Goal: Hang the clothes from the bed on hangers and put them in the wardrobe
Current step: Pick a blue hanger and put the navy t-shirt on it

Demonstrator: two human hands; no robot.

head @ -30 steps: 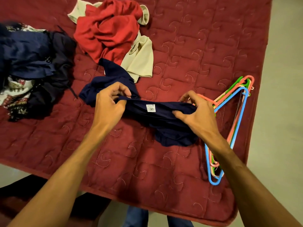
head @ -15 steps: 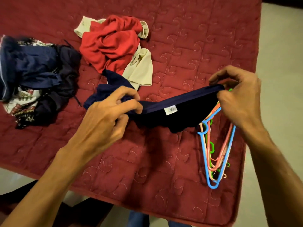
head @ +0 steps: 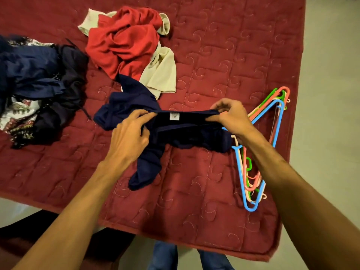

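A navy blue garment (head: 187, 131) with a white size label lies stretched over the red quilted bed (head: 224, 55). My left hand (head: 130, 135) grips its left end, and my right hand (head: 231, 115) pinches the right end of the same edge, holding it taut between them. Part of the garment hangs down toward the bed's front. A bundle of plastic hangers (head: 259, 152), blue, pink, green and cream, lies on the bed just right of my right hand, partly under the garment.
A red garment (head: 126, 41) and a cream one (head: 161, 75) lie crumpled behind the navy piece. A dark heap of clothes (head: 39, 84) with patterned fabric sits at the left. The bed's edge runs along the front and right, with pale floor (head: 331, 75) beyond.
My hands lowered the navy garment back toward the bed. My right hand came in leftward and down, and more of the hanger bundle shows again.
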